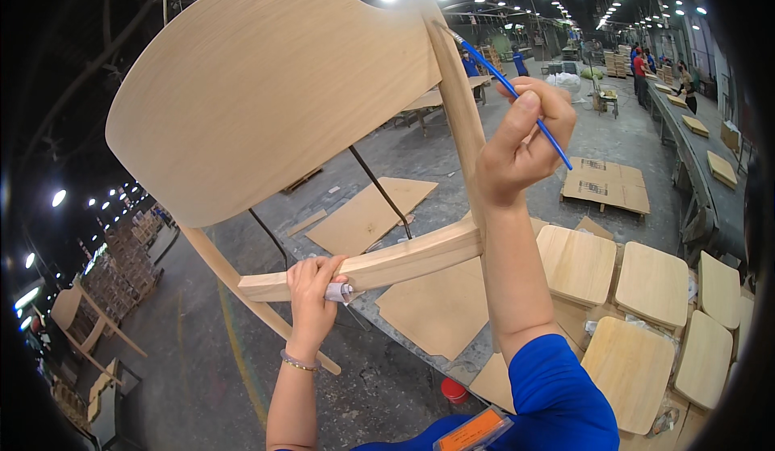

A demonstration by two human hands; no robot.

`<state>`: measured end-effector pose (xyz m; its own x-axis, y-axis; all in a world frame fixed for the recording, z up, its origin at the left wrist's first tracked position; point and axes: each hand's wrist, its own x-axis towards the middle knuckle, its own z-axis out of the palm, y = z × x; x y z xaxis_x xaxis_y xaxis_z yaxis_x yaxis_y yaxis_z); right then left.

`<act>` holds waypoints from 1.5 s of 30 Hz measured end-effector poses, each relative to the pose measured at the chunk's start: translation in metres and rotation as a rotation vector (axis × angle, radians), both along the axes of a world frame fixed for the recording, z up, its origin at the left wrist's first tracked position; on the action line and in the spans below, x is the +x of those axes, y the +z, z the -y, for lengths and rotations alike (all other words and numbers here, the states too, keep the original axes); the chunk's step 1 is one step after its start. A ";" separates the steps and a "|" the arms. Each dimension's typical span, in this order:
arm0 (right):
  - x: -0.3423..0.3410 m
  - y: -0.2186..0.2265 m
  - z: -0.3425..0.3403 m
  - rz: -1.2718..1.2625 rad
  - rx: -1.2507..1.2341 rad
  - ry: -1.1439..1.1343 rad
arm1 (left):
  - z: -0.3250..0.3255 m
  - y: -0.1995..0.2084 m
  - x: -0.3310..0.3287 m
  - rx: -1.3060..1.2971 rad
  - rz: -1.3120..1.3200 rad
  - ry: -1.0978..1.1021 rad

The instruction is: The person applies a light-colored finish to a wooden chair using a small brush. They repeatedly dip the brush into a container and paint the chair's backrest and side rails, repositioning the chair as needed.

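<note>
A pale wooden chair frame with a broad curved backrest (pixel 274 96) fills the upper left, tilted before me. My left hand (pixel 313 294) is closed over its lower cross rail (pixel 412 257). A small whitish roll (pixel 339 292) sticks out at the fingers of that hand; I cannot tell its material. Pinched in my right hand (pixel 529 140) is a slim blue paintbrush (pixel 502 77). Its bristle tip touches or nearly touches the upper part of the right chair post (pixel 454 88). My right wrist is close beside the same post, partly covering it.
Several wooden seat panels (pixel 575 264) lie at lower right. Cardboard sheets (pixel 371 213) lie behind the frame, and a red container (pixel 454 390) is below. Along the right runs a conveyor (pixel 686 156) with panels and people beside it. Another chair frame (pixel 85 322) stands at left.
</note>
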<state>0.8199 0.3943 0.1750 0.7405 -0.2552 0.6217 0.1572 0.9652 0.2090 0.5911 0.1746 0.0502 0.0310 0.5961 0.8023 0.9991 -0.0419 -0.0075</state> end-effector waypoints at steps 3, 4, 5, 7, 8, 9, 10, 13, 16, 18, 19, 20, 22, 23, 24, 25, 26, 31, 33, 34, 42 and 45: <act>-0.002 0.000 -0.002 0.001 -0.015 -0.009 | -0.002 0.000 -0.002 0.003 0.002 0.003; -0.003 0.001 -0.002 0.003 -0.011 -0.008 | -0.002 0.000 -0.003 0.001 0.004 0.007; -0.004 0.001 -0.003 0.004 -0.007 -0.008 | -0.003 0.000 -0.003 -0.006 0.008 0.012; -0.005 0.001 -0.004 0.008 0.000 -0.004 | -0.004 -0.001 -0.005 -0.004 0.009 0.009; -0.006 0.001 -0.004 0.010 0.005 -0.002 | -0.004 -0.001 -0.006 -0.007 0.012 0.010; -0.007 0.001 -0.004 0.010 0.005 -0.005 | -0.004 -0.001 -0.006 -0.004 0.011 0.009; -0.008 0.001 -0.005 0.011 0.005 -0.007 | -0.005 -0.001 -0.007 -0.004 0.013 0.010; -0.011 0.002 -0.006 0.014 0.008 -0.014 | -0.006 -0.001 -0.010 0.001 0.014 0.009; -0.014 0.002 -0.008 0.021 0.009 -0.018 | -0.007 -0.002 -0.012 0.002 0.015 0.012; -0.015 0.002 -0.009 0.021 0.010 -0.022 | -0.008 -0.002 -0.013 0.003 0.015 0.012; -0.016 0.002 -0.010 0.019 0.010 -0.023 | -0.008 -0.002 -0.013 0.005 0.015 0.011; -0.017 0.002 -0.011 0.021 0.010 -0.023 | -0.009 -0.002 -0.014 0.003 0.019 0.014; -0.019 0.002 -0.012 0.013 0.006 -0.018 | -0.009 -0.002 -0.015 0.008 0.016 0.011; -0.020 0.002 -0.013 0.013 0.004 -0.013 | -0.010 -0.002 -0.015 0.005 0.018 0.013; -0.020 0.002 -0.014 0.009 0.005 -0.016 | -0.011 -0.002 -0.016 0.007 0.016 0.013; -0.021 0.002 -0.014 0.008 0.006 -0.017 | -0.011 -0.002 -0.016 0.007 0.014 0.014; -0.022 0.002 -0.015 0.004 0.008 -0.009 | -0.012 -0.001 -0.017 0.003 0.015 0.019; -0.023 0.001 -0.015 0.024 0.017 -0.031 | -0.015 -0.001 -0.020 0.010 0.019 0.006; -0.022 0.000 -0.015 0.056 0.001 -0.085 | -0.016 -0.001 -0.021 0.008 0.025 0.004; -0.021 -0.001 -0.015 0.082 -0.017 -0.128 | -0.017 -0.001 -0.021 0.006 0.029 0.002; -0.032 0.001 -0.020 0.018 -0.002 -0.040 | -0.021 -0.002 -0.028 0.013 0.019 0.002; -0.034 0.001 -0.021 0.020 0.002 -0.042 | -0.022 -0.003 -0.031 0.014 0.021 0.004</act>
